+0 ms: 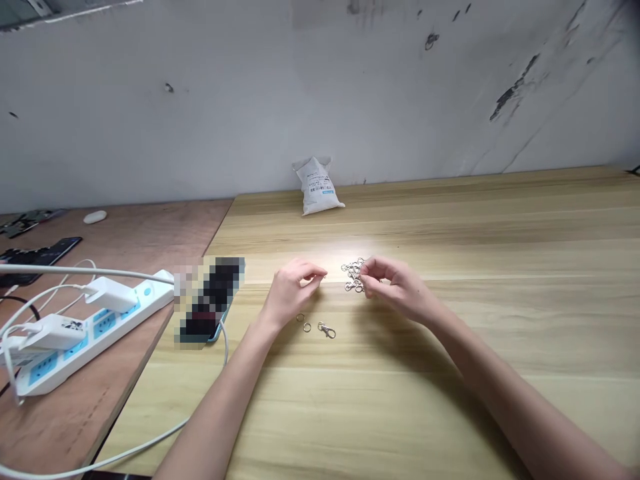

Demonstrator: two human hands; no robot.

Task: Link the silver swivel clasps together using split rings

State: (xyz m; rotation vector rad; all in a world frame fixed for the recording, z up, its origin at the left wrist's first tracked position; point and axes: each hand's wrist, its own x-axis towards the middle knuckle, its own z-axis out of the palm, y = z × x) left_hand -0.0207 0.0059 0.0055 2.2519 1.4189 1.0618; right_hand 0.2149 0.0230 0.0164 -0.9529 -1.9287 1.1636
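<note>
Pinching posture, right hand [399,288]: in the head view, thumb and forefinger curl together at the right edge of the pile of metal clasps [355,271]; whether the grip has a clasp between its tips, I cannot tell.
Left hand [289,292]: just left of the pile, apart from it, thumb and forefinger tips pressed together; a tiny glint shows there, too small to name.
Pile of metal clasps: on the table [450,240], between the two hands; it lies directly at the right grip and to the right of the left one, so the right hand is nearer. The pieces overlap at mixed angles, giving no single long axis.
Loose clasp [327,330]: nearer the person than the pile and a little to its left, flat, its long axis slanting from far left to near right.
Two small rings [307,327]: left of the pile and nearer the person, beside the loose clasp, close under the left hand.
White packet [320,190]: beyond the pile, slightly left, by the wall [240,100].
Phone [213,300]: well left of the pile, blurred.
Power strip [105,323]: farther left of the pile, with chargers plugged in.
</note>
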